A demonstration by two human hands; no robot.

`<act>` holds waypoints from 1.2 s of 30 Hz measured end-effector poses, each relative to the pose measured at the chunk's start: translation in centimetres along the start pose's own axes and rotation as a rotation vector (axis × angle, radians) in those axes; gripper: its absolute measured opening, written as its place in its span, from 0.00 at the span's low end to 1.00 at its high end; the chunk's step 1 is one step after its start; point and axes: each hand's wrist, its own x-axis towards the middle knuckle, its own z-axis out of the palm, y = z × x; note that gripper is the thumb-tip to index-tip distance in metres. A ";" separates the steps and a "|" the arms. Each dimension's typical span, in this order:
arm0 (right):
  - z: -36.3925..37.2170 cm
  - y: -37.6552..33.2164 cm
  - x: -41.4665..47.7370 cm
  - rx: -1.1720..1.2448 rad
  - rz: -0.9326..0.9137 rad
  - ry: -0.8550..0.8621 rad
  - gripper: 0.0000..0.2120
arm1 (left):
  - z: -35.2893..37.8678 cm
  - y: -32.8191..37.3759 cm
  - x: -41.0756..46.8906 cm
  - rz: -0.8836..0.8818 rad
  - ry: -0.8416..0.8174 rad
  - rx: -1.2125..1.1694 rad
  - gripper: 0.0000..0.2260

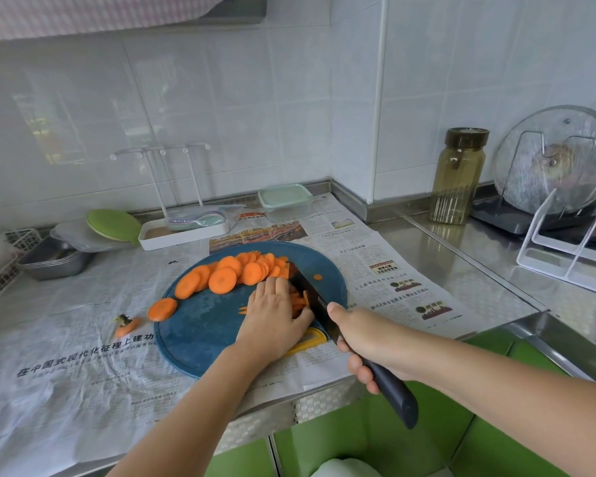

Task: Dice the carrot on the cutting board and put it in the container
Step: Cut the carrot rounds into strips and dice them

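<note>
Orange carrot strips [298,299] lie by the right edge of the blue cutting board [200,325], pressed under the left hand [272,311], its fingers [279,287] flat and together. The knife [310,294] blade stands just right of them, its handle wrapped by the right hand [362,335]. Uncut carrot slices [234,273] fan along the board's far side; the lidded container [285,201] waits at the table's far edge
</note>
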 end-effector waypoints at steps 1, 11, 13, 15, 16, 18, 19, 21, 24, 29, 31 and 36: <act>-0.4 0.1 0.0 0.025 -0.001 -0.011 0.27 | 0.0 -0.1 0.0 -0.003 0.008 -0.020 0.12; -1.4 0.6 0.4 0.100 -0.020 -0.068 0.27 | -0.4 -0.4 -0.1 -0.034 0.045 -0.245 0.09; -1.4 0.6 0.4 0.096 -0.034 -0.066 0.28 | -0.6 -0.3 -0.2 -0.038 0.066 -0.246 0.07; -1.4 0.6 0.3 0.084 -0.056 -0.059 0.28 | -0.7 -0.3 -0.2 -0.031 0.086 -0.225 0.06; -1.3 0.7 0.3 0.077 -0.062 -0.056 0.28 | -0.7 -0.3 -0.3 -0.022 0.099 -0.213 0.06; -1.3 0.9 0.3 0.070 -0.069 -0.054 0.27 | -0.7 -0.3 -0.3 -0.002 0.120 -0.194 0.06; -1.3 1.0 0.3 0.069 -0.075 -0.054 0.26 | -0.7 -0.3 -0.3 0.010 0.131 -0.189 0.06; -1.4 1.1 0.3 0.068 -0.088 -0.050 0.26 | -0.7 -0.2 -0.1 0.031 0.159 -0.189 0.06; -1.6 1.3 0.2 0.061 -0.103 -0.052 0.26 | -0.6 0.1 0.2 0.040 0.192 -0.213 0.04; -2.3 1.3 -0.1 0.077 -0.143 -0.045 0.26 | -0.8 0.7 1.0 0.038 0.231 -0.276 0.04; -2.9 1.1 -0.3 0.081 -0.165 -0.044 0.26 | -1.4 1.0 1.6 0.030 0.234 -0.308 0.05; -4.0 0.6 -0.9 0.090 -0.195 -0.062 0.26 | -3.2 1.4 2.7 0.001 0.214 -0.375 0.05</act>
